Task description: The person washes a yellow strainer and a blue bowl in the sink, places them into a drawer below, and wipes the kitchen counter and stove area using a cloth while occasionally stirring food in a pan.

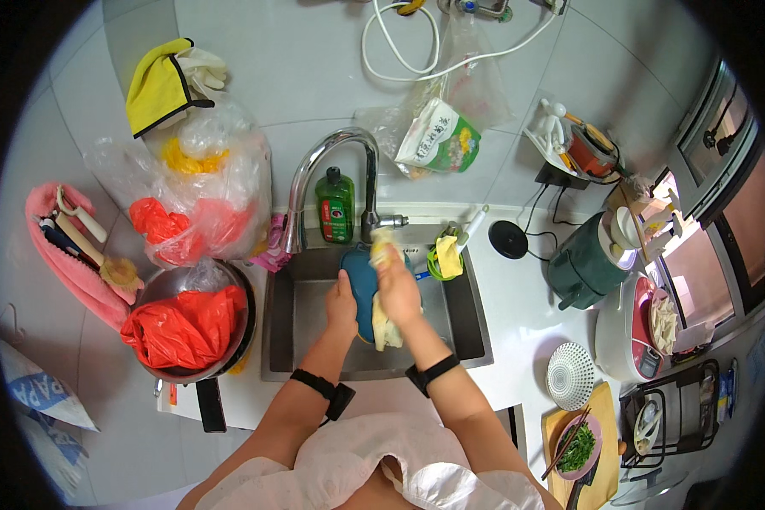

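A blue plastic bowl or basin (362, 293) is held tilted over the stainless steel sink (303, 357). My left hand (342, 306) grips its left edge. In my right hand (398, 290) is a crumpled, pale yellow cloth (386, 331), pressed against the blue vessel; its upper end is blurred. My forearm and fingers hide part of the vessel's right side. Above the sink's left half arches a chrome faucet (335, 137), its spout left of the vessel. Behind the sink stands a green bottle of dish soap (335, 207).
A green caddy (445, 264) with a brush sits at the sink's right rim. Left is a pan (197, 376) holding a red plastic bag (185, 328). Rightward are a white colander (570, 376), a rice cooker (618, 331) and a cutting board (602, 459) with a bowl of chopped greens (577, 446).
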A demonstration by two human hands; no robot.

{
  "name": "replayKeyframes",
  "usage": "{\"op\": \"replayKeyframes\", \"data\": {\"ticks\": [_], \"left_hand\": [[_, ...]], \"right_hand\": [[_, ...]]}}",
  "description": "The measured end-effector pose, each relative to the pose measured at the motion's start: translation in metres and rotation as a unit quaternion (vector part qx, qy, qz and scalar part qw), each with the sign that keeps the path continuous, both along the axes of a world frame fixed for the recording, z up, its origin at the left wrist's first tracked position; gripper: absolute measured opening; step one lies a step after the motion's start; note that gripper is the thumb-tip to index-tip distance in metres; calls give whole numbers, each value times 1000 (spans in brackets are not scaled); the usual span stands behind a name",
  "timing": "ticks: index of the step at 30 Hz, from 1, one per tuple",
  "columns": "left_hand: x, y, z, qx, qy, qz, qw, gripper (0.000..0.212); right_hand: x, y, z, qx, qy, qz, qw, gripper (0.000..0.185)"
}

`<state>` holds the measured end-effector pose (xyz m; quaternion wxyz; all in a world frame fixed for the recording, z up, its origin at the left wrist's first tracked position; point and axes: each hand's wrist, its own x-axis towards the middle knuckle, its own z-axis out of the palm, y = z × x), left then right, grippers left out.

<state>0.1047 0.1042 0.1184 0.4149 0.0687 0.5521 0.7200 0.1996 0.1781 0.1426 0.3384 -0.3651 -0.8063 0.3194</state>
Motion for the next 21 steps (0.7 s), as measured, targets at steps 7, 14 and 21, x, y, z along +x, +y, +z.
{"op": "replayKeyframes", "data": {"ticks": [7,14,21], "left_hand": [[-7,-27,21,2,3,9,1000,64],[-24,-32,3,108,64,34,991,46],[12,-44,20,69,759,-278,584,35]], "right_hand": [[41,40,-57,-89,9,-62,994,48],[87,21,-106,-562,321,-108,754,46],[114,0,-15,-506,399,-11,765,59]]}}
